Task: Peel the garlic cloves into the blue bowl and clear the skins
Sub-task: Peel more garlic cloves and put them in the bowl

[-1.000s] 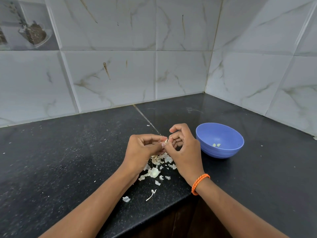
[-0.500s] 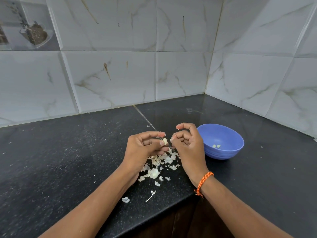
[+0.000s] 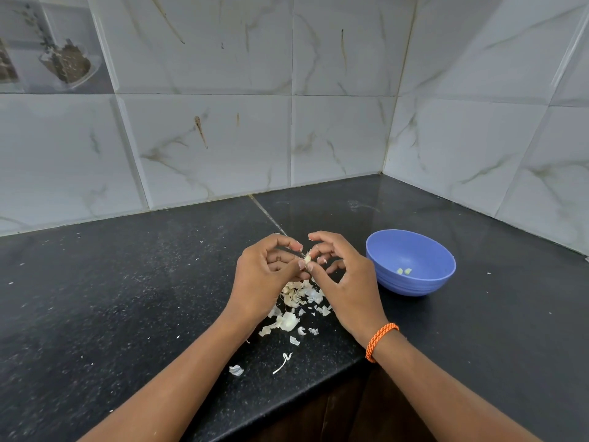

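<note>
Countertop (image 3: 111, 298) — black, speckled, its front edge nearest the camera. Taking the blue bowl (image 3: 411, 263) as landmark: nearest the viewer, well to the bowl's left and toward the counter edge, one loose scrap of skin (image 3: 236, 370) and one thin curled white strand (image 3: 283, 362), apart from each other. Farther in lies the pile of garlic skins (image 3: 296, 301), papery white flakes, too many and too overlapped to count; it lies left of the bowl and under both hands, which hide its far part. Above the pile the left hand (image 3: 264, 279) and right hand (image 3: 347, 282) meet, fingers of both curled, thumb and fingertips pinching one garlic clove (image 3: 307, 258) between them. The clove is level with the bowl's rim and just to its left, held clear of the counter. Only a small pale piece shows between the fingertips; its long axis and which way it points cannot be read — fingers cover most of it. The right wrist carries one orange braided band (image 3: 379, 341), near side of the bowl. The bowl stands upright on the counter, close beside the right hand but not touching it; two peeled cloves (image 3: 403, 271) lie side by side on its floor. Beyond the bowl, marble-veined wall tiles (image 3: 334, 132) meet in a corner; far left, one tile (image 3: 51, 43) bears a printed picture.
</note>
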`<move>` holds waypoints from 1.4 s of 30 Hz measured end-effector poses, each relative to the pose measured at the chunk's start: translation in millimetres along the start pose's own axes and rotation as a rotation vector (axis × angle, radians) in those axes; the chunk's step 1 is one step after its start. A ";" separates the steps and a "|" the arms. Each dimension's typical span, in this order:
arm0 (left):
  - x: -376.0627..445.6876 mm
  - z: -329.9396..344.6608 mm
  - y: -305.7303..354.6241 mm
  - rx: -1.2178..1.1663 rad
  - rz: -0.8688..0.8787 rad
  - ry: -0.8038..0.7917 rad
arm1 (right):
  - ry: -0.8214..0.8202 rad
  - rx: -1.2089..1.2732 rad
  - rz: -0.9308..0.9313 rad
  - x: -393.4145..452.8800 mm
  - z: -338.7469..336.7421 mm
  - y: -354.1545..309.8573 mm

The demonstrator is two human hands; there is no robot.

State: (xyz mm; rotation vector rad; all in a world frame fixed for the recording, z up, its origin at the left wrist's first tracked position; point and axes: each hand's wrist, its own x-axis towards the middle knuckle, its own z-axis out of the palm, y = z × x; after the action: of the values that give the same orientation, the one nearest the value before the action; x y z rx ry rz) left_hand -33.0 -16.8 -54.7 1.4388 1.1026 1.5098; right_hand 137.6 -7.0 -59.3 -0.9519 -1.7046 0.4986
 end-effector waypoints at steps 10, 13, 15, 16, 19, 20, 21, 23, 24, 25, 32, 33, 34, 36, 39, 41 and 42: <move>-0.5 -0.4 -3.5 -0.003 -0.016 -0.015 | 0.045 0.138 0.060 -1.4 -1.1 -2.1; -1.6 0.8 -3.4 -0.022 -0.042 -0.047 | 0.051 0.097 0.049 -2.3 -0.1 0.5; -3.2 1.2 -1.1 -0.041 -0.054 -0.054 | 0.058 0.099 0.055 -2.5 0.5 1.2; -3.6 1.4 -0.4 -0.047 -0.060 -0.056 | 0.065 0.099 0.055 -2.6 0.5 1.1; -2.5 0.4 -2.5 -0.030 -0.081 -0.045 | 0.081 0.102 0.051 -3.7 1.2 1.2; -1.8 0.3 -3.2 -0.025 -0.087 -0.037 | 0.075 0.105 0.055 -4.1 1.6 2.0; -0.7 0.3 -4.2 -0.017 -0.088 -0.028 | 0.062 0.105 0.060 -4.5 2.3 3.0; 0.2 1.1 -5.0 0.004 -0.080 -0.012 | 0.033 0.094 0.066 -4.8 4.1 4.3; 0.2 1.6 -5.1 0.009 -0.074 -0.010 | 0.029 0.084 0.067 -4.6 4.9 4.8; 0.0 1.7 -4.9 0.008 -0.066 -0.013 | 0.035 0.071 0.065 -4.4 5.4 5.2; -0.5 -3.1 -3.8 -0.066 -0.089 0.009 | 0.058 0.102 0.078 -4.6 3.7 11.5; -0.3 -3.4 -3.9 -0.081 -0.094 0.010 | 0.057 0.104 0.083 -4.3 4.1 13.0; -0.2 -3.4 -4.0 -0.097 -0.099 0.011 | 0.047 0.100 0.089 -3.7 4.6 14.6; -0.5 -3.4 -3.6 -0.116 -0.102 0.009 | 0.012 0.103 0.105 -3.2 5.5 16.9; -1.2 -4.0 -2.5 -0.115 -0.103 0.007 | -0.011 0.117 0.127 -2.4 5.5 17.0; -1.6 -4.3 -2.1 -0.109 -0.104 0.010 | -0.002 0.121 0.127 -2.3 5.5 15.6; -1.8 -3.8 -1.6 -0.098 -0.105 0.013 | 0.004 0.113 0.117 -2.4 5.8 14.7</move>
State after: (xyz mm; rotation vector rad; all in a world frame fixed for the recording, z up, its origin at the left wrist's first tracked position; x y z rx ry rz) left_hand -36.8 -18.3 -56.7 1.2869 1.0797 1.4800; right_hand 137.6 0.6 -73.4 -0.9739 -1.6053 0.6628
